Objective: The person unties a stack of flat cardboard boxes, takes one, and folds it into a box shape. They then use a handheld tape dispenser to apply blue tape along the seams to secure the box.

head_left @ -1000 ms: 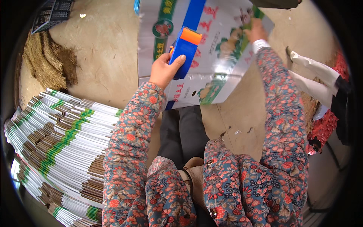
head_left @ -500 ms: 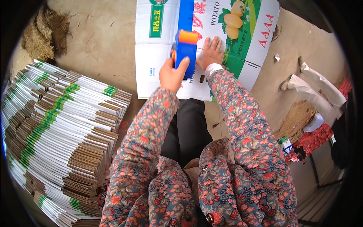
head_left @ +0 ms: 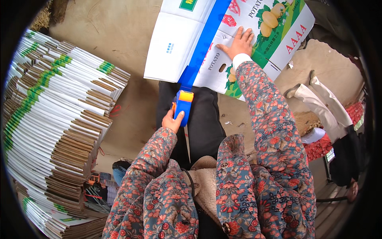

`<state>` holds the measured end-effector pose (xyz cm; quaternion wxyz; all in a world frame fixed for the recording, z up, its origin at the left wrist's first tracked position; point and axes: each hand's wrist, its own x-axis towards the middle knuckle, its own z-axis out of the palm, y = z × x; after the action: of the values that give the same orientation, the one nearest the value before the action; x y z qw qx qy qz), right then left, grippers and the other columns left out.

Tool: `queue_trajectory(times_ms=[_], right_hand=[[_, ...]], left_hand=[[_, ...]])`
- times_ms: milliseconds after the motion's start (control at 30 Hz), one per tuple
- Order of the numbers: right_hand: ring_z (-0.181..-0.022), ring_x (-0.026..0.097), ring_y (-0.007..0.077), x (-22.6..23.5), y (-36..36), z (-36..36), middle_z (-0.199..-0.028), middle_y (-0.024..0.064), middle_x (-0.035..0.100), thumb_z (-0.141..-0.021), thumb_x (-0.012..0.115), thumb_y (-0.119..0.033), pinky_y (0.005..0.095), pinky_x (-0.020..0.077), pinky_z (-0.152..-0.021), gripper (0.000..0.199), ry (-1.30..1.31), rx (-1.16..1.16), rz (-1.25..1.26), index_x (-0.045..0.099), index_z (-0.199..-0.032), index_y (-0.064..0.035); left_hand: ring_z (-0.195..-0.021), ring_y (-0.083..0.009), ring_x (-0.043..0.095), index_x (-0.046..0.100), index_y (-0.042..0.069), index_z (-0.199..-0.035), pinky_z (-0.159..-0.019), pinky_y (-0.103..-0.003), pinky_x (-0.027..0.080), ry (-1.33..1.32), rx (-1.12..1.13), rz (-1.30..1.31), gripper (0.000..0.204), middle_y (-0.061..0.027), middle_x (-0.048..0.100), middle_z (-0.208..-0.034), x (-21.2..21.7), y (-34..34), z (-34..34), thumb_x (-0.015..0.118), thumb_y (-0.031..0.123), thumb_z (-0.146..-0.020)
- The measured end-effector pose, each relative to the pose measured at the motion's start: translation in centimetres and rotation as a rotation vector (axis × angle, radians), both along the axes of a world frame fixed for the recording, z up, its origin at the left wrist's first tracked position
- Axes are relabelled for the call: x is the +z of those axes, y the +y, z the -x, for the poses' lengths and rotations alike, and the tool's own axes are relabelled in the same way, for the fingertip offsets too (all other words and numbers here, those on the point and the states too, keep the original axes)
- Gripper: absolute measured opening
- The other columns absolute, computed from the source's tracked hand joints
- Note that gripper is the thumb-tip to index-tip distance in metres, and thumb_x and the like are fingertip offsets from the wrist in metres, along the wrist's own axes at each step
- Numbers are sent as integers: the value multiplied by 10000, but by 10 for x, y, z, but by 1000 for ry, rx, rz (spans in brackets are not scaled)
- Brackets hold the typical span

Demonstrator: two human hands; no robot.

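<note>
My left hand is closed around a blue and orange tape dispenser, just beyond the near edge of a printed cardboard potato box. From the dispenser a strip of blue tape runs up along the box, between its plain white part and its green picture side. My right hand lies flat on the printed side with fingers spread, above an oval hand hole. The far end of the box is cut off by the top of the view.
To my left stands a large stack of flattened white and green cartons. At the right is another person in pale trousers, near red cloth. Dry plant matter lies at the upper left. My dark-trousered legs are below the box.
The tape dispenser has come toward me, past the box's near edge, drawing out blue tape. My right hand stays flat on the box, which appears tilted and shifted to the right in view.
</note>
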<state>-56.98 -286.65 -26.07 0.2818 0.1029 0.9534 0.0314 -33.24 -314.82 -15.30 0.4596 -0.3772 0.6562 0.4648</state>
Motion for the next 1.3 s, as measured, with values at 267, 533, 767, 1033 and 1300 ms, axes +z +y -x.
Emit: queue_trajectory(times_ms=[267, 533, 767, 1033, 1300], right_hand=[[-1372, 69, 436, -2, -1, 2, -1466, 308, 61, -578, 685, -712, 417, 177, -1115, 1264, -27, 19, -18, 80, -1444, -18], [-1368, 74, 445, -9, 3, -2, -1459, 319, 67, -561, 670, -739, 424, 172, -1117, 1285, 0, 57, -20, 89, -1438, -3], [-1361, 105, 452, -17, 7, -7, -1459, 310, 98, -550, 641, -776, 429, 189, -1109, 1288, 46, 86, -29, 113, -1437, -7], [-1377, 166, 356, -1, -19, -3, -1477, 235, 153, -695, 673, -577, 399, 196, -1107, 1018, 26, 210, -4, 212, -1420, -31], [-1396, 147, 270, 6, -82, -39, -1517, 123, 113, -784, 619, -399, 430, 174, -1107, 803, -115, 497, 352, 237, -1432, -116]], left_hand=[[-842, -163, 615, 592, -5, -1064, -799, -304, 473, 23, -48, 48, 465, -110, 652, -929, -44, 0, -10, 657, 380, -811], [-865, -205, 631, 592, -11, -1060, -804, -320, 478, -15, -61, 76, 485, -139, 655, -931, -58, -2, -7, 648, 400, -808], [-836, -192, 627, 597, -15, -1042, -782, -314, 480, -40, -8, 11, 482, -138, 653, -917, -66, -3, -2, 650, 405, -811], [-886, -225, 638, 619, -40, -1039, -815, -325, 473, -239, -115, 49, 613, -152, 662, -947, -61, 4, 34, 627, 515, -779], [-886, -220, 645, 626, -73, -1043, -826, -318, 469, -544, -226, 48, 651, -155, 670, -942, -80, 15, 67, 616, 520, -774]])
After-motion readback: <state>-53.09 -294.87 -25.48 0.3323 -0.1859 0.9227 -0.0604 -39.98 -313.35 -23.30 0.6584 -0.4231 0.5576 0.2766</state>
